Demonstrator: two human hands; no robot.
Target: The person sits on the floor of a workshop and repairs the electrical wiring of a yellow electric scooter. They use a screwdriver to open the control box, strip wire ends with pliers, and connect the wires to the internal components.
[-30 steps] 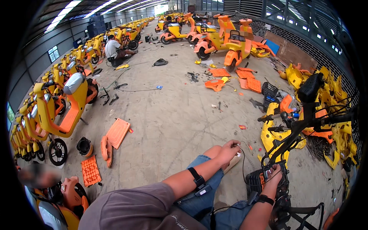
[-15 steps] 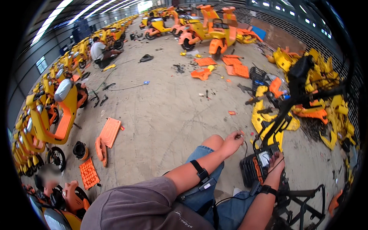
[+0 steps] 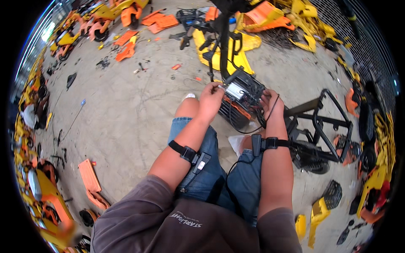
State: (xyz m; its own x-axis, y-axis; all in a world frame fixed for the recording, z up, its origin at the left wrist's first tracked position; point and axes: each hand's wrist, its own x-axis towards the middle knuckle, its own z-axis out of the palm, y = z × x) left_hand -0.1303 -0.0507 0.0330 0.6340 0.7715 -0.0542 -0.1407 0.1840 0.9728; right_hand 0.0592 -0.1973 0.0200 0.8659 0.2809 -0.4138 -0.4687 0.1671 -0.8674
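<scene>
Straight ahead of me, a black scooter frame point(image 3: 317, 130) carries an open black component box point(image 3: 249, 84) with a silver module point(image 3: 235, 90) and wiring. My left hand point(image 3: 211, 100) is closed in a pinch at the box's left side, beside the module; what it grips is too small to make out. My right hand point(image 3: 270, 102) has curled fingers at the box's right side, with a thin black cable looping past them; what they hold is hidden.
Yellow body panels point(image 3: 236, 57) and orange panels point(image 3: 160, 21) lie beyond the frame. An orange board point(image 3: 89, 175) is at lower left. Scooters point(image 3: 55, 198) line the left rim. More loose parts point(image 3: 320, 208) lie at lower right, and a wire mesh wall point(image 3: 367, 38) stands behind.
The view has tilted down and turned right toward my hands. My left hand has moved up to the component box, and my right hand stays at its right side.
</scene>
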